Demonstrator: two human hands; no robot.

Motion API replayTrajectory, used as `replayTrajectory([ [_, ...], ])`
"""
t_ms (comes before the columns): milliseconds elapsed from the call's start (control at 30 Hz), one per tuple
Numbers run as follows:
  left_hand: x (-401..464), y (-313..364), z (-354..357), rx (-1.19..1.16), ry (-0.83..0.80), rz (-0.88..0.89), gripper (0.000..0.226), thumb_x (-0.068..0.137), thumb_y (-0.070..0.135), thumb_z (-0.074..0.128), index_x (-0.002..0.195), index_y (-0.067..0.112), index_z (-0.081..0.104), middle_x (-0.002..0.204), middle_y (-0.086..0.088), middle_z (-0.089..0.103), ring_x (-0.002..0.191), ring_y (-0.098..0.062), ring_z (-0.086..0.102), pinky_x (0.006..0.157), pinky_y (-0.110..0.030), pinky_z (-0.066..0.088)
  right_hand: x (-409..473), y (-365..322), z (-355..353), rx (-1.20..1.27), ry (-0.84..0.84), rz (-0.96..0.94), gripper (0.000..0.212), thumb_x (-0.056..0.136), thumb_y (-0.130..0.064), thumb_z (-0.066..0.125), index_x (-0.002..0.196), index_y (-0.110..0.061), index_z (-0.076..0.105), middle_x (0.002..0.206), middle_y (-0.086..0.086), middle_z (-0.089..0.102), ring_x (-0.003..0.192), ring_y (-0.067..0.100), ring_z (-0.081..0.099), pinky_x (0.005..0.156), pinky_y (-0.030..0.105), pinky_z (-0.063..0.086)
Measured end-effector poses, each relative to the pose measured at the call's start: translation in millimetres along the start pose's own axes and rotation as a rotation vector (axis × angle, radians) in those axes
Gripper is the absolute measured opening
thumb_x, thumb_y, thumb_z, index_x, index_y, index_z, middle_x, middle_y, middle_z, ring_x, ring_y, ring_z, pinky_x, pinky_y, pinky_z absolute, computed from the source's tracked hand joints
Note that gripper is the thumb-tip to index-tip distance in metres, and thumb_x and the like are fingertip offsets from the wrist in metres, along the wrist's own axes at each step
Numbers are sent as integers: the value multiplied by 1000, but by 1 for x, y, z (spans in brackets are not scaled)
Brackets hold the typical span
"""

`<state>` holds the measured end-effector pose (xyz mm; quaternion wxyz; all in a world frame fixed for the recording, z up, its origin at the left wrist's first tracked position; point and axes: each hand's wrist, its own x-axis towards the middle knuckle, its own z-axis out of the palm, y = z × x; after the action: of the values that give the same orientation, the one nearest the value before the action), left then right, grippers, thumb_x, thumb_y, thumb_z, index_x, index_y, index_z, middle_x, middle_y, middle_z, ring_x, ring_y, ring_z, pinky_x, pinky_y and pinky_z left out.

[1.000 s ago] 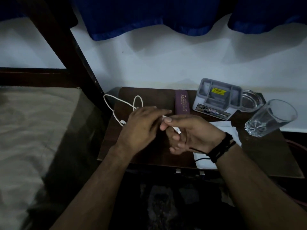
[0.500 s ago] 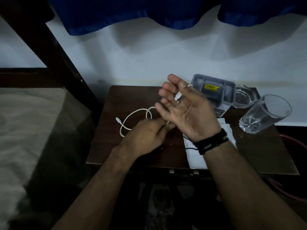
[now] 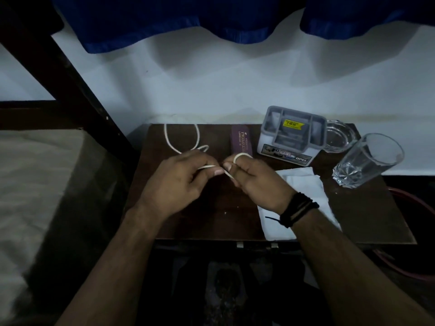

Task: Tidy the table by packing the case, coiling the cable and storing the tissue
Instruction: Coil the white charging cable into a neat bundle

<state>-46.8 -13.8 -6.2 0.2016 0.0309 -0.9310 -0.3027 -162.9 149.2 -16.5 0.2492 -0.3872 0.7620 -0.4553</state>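
Coiling the white cable (image 3: 181, 137) is the step in hand: my left hand (image 3: 181, 182) pinches a stretch of it between thumb and fingers (image 3: 215, 171), while my right hand (image 3: 255, 182) holds a first small turn looped over its curled fingers, both above the middle of the bench (image 3: 367, 220). The slack lies in a loose loop at the far left of the bench, just beside the purple case (image 3: 241, 141), with the tissue (image 3: 303, 184) under my right wrist. I judge the coil wants even turns fed with light tension, so the slack doesn't kink or snag.
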Motion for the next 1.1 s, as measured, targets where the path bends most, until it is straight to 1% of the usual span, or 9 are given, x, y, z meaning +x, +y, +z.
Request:
replayTrajectory([
  [133, -1, -3, 1, 20, 37, 39, 18, 98, 33, 61, 104, 23, 74, 98, 6, 70, 89, -15, 70, 78, -41, 55, -1, -8, 0, 122, -24, 60, 47, 101, -50, 47, 68, -18, 53, 64, -11, 50, 64, 8, 48, 74, 44, 46],
  [233, -3, -6, 2, 15, 52, 54, 16, 99, 26, 58, 107, 21, 71, 100, 6, 70, 91, -16, 69, 77, -42, 55, -3, -17, -2, 189, -178, 147, 49, 98, -51, 57, 61, -21, 45, 57, -4, 40, 54, 13, 41, 68, 39, 45],
  [333, -3, -5, 3, -87, 58, 57, 17, 102, 21, 57, 103, 15, 73, 100, 6, 72, 94, -14, 70, 81, -40, 55, -9, -28, -10, 562, -516, 265, 44, 98, -37, 58, 59, -21, 46, 47, -4, 29, 38, 11, 26, 65, 34, 43],
  [467, -2, 15, 11, -361, 82, -72, 21, 102, 35, 47, 92, 32, 65, 81, 6, 69, 74, -10, 64, 69, -32, 51, -10, -45, -17, 1129, -754, 101, 40, 98, -40, 45, 69, -15, 57, 48, -1, 28, 35, 13, 29, 67, 38, 44],
  [533, -1, 22, 15, -495, 69, -153, 20, 100, 37, 48, 94, 31, 66, 81, -3, 70, 75, -11, 63, 68, -35, 51, -5, -53, -15, 1368, -759, 3, 43, 101, -39, 38, 75, -13, 61, 49, 0, 33, 36, 15, 32, 66, 36, 49],
  [667, -2, 27, 23, -437, -1, -195, 29, 95, 47, 44, 92, 34, 70, 84, 19, 70, 78, 6, 59, 71, -22, 49, 4, -62, -19, 1661, -514, -134, 39, 101, -36, 40, 93, -9, 67, 65, 2, 64, 60, 17, 65, 76, 41, 59],
  [800, -1, 30, 24, -298, -110, -158, 21, 103, 35, 53, 105, 27, 72, 75, 10, 71, 71, 8, 59, 69, -27, 50, 6, -57, -27, 1380, -22, -62, 31, 105, -31, 41, 100, -13, 67, 82, 1, 74, 82, 17, 74, 90, 43, 56],
  [900, 0, 27, 17, -37, -232, -102, 25, 99, 46, 50, 100, 32, 71, 58, 10, 57, 58, -4, 59, 62, -26, 42, 8, -37, -19, 923, 248, -20, 26, 108, -22, 42, 105, -11, 64, 85, 1, 75, 86, 19, 75, 88, 37, 55],
  [1100, 2, 21, -10, 78, -235, -5, 22, 91, 48, 59, 87, 30, 70, 69, 9, 67, 62, -8, 62, 62, -33, 51, 2, -11, -2, 49, 85, -94, 21, 104, -26, 51, 93, -18, 66, 74, -11, 65, 68, 1, 62, 75, 24, 50],
])
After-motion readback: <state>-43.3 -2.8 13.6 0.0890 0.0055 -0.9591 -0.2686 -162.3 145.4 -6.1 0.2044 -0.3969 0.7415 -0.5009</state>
